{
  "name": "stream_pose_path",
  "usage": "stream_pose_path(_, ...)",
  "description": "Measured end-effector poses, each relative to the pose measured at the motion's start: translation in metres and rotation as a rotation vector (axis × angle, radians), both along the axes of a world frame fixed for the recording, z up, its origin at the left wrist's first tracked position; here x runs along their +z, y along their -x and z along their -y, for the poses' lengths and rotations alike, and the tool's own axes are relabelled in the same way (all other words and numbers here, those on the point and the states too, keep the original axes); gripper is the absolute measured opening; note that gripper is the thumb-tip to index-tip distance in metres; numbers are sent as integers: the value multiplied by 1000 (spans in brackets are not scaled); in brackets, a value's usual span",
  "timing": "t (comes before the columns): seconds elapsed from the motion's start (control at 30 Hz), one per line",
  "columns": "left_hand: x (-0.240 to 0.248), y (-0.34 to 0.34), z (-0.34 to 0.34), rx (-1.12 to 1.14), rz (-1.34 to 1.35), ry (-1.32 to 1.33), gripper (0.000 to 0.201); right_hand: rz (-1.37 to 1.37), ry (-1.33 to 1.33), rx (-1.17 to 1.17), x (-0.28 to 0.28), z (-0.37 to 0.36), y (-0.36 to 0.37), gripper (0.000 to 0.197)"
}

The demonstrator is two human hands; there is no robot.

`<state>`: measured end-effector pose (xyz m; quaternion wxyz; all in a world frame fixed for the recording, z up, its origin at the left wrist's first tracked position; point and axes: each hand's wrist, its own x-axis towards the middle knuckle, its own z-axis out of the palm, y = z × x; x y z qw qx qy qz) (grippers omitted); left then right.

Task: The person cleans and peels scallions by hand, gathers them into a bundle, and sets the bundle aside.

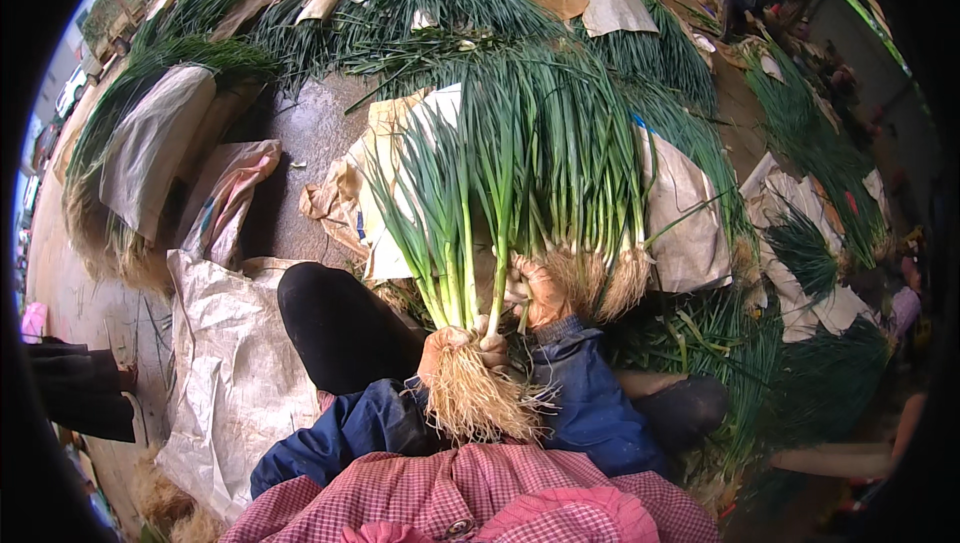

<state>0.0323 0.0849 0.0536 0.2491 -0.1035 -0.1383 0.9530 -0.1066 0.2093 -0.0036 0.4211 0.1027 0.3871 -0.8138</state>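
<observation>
In front of my body, my left hand point(452, 351) is closed round a bunch of long green onions point(455, 263) just above their roots. The pale roots point(482, 403) hang in a thick tuft below its fingers, and the green leaves fan upward. Just to the right, my right hand point(545, 295) has its fingers curled round the pale lower ends of a few green onion stalks, partly hidden by the leaves. Beyond it lies a larger pile of green onions point(585, 173), roots toward me, on pale sacking.
A wrinkled white sack point(235, 363) spreads at my left beside my bent knee point(345, 328). More onion heaps point(430, 8) lie across the far side, some covered with sacks. Loose onion leaves point(700, 343) lie at my right. A person point(750, 1) crouches at the far right.
</observation>
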Motion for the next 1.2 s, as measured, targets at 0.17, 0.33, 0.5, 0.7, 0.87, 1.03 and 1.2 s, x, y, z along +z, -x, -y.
stream_pose_path(0.17, -7, 0, 17, 270, -103, 43, 24, 69, 220, -179, 41, -6, -60, 11)
stream_pose_path(0.33, -14, 5, 22, 88, 227, 210, 21, -139, 461, -136, 55, -46, -17, 16)
stream_pose_path(0.5, -23, 10, 2, -21, 292, 441, 22, -715, -609, 121, -15, -11, -12, 15)
stream_pose_path(0.7, -22, 7, 16, 24, 385, 401, 15, -383, -273, -141, 40, -26, -73, 13)
stream_pose_path(0.87, -25, 6, 19, 84, 259, 321, 30, -601, -738, -665, 112, -149, -63, 17)
stream_pose_path(1.03, -12, 1, 27, 100, 113, 300, 46, -874, -1759, -812, 116, -234, -46, 50)
stream_pose_path(1.2, -1, 9, 8, 68, -188, 96, 31, -970, -1220, 88, 58, -46, 21, 32)
